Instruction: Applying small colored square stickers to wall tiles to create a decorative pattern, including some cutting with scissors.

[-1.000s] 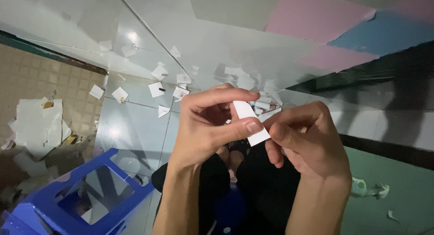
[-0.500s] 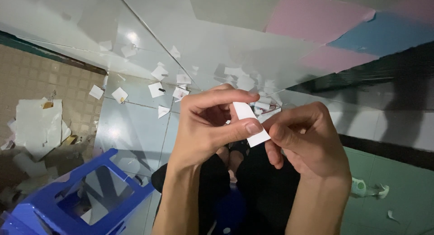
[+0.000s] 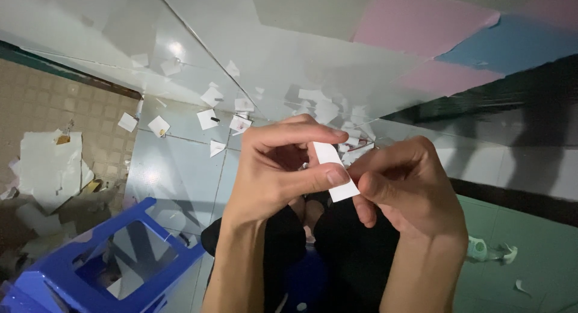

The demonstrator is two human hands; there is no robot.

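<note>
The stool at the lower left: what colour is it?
Blue, seen in the head view: the stool.

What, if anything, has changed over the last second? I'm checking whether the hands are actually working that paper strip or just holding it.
Nothing visibly changed. The left hand and right hand still pinch the white paper strip between them at the same spot, and the paper scraps on the floor and the blue stool lie as before.

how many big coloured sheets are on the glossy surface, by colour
pink sheets: 2
blue sheet: 1
total: 3
The second pink sheet lies just below the first. The small white strip pinched between the left hand and right hand is not counted.
</note>
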